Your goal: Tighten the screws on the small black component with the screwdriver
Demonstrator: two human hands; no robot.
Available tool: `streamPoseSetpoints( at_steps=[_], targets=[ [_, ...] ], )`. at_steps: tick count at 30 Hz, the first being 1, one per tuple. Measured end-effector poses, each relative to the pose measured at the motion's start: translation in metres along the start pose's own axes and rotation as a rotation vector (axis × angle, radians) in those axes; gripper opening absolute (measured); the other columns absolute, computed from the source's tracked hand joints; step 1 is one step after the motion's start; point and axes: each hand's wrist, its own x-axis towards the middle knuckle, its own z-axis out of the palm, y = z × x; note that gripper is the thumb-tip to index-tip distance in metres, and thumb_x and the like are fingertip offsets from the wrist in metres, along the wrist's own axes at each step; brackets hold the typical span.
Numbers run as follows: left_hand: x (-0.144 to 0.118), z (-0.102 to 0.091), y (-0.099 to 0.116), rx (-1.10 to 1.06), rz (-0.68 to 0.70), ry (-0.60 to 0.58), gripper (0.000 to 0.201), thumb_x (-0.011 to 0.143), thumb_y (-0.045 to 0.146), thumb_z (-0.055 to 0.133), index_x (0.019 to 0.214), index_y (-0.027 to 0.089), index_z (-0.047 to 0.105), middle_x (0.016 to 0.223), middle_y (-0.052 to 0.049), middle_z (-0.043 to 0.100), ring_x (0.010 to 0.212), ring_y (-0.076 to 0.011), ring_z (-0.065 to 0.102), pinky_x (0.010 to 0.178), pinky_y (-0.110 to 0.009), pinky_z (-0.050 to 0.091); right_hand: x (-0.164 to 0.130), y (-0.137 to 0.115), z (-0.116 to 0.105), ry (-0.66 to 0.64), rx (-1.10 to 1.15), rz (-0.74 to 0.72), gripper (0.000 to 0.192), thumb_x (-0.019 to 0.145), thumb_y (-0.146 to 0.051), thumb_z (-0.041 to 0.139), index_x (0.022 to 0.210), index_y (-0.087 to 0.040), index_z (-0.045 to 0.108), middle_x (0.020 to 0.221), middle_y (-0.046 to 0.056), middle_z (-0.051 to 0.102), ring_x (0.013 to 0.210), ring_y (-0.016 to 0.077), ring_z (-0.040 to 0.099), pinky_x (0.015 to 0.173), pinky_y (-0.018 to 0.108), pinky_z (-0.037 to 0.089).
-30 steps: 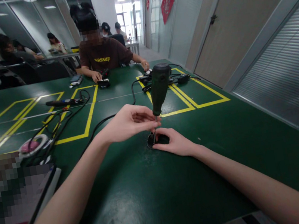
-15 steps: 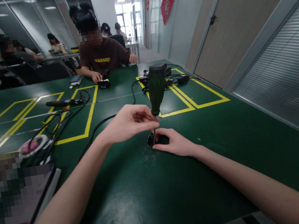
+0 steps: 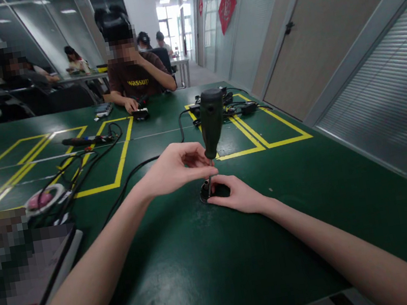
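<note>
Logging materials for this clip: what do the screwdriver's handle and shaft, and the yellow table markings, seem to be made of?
Screwdriver handle: probably matte plastic or rubber; dark, with only dull highlights.
Shaft: likely metal; thin, straight and greyish, finish unclear.
Yellow markings: apparently tape; flat, even-width strips, though paint is possible.

A broad counter [image 3: 244,262] with a glossy dark green top carries everything, its surface marked with rectangles of yellow tape [image 3: 123,151]. Near the middle sits a small black round part [image 3: 204,193], partly hidden. Toward the left lie a dark corded tool [image 3: 81,140] with its loose cable looping beside it, and a white ring [image 3: 58,188] around something pink [image 3: 40,200]. Farther right, black adapters [image 3: 249,108] and cords bunch over the taped lines. A dark block [image 3: 140,114] and a pale device [image 3: 103,109] rest near the far edge.
</note>
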Motion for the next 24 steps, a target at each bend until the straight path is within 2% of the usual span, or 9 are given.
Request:
streamPoseSetpoints(
  at_steps=[8, 16, 24],
  targets=[
    [-0.0001, 0.002, -0.0001, -0.008, -0.031, -0.01, 0.024, 0.077, 0.028, 0.085, 0.082, 0.013, 0.066, 0.075, -0.003, 0.073, 0.067, -0.0132, 0.068, 0.064, -0.023, 0.054, 0.0, 0.0009, -0.0005, -0.004, 0.0, -0.003, 0.02, 0.087, -0.029, 0.074, 0.104, -0.019, 0.071, 0.097, 0.006, 0.075, 0.088, 0.0219, 0.069, 0.086, 0.038, 0.055],
    [0.0, 0.0058, -0.0059, -0.164, -0.071, -0.054, 0.029, 0.078, 0.027, 0.084, 0.087, 0.014, 0.059, 0.075, -0.005, 0.075, 0.066, -0.0156, 0.072, 0.064, -0.026, 0.059, -0.0001, -0.0002, 0.0007, 0.009, 0.0, 0.006, 0.02, 0.087, -0.031, 0.074, 0.102, -0.019, 0.07, 0.096, 0.006, 0.074, 0.087, 0.0218, 0.068, 0.085, 0.038, 0.054],
    [-0.0019, 0.0019, 0.002, -0.173, -0.072, -0.032, 0.028, 0.078, 0.023, 0.084, 0.094, 0.013, 0.063, 0.088, -0.006, 0.078, 0.07, -0.0148, 0.075, 0.069, -0.026, 0.063, 0.0001, 0.0017, 0.0009, 0.005, -0.001, 0.003, 0.024, 0.086, -0.03, 0.076, 0.106, -0.019, 0.071, 0.096, 0.006, 0.075, 0.089, 0.0221, 0.069, 0.085, 0.038, 0.055]
  ],
)
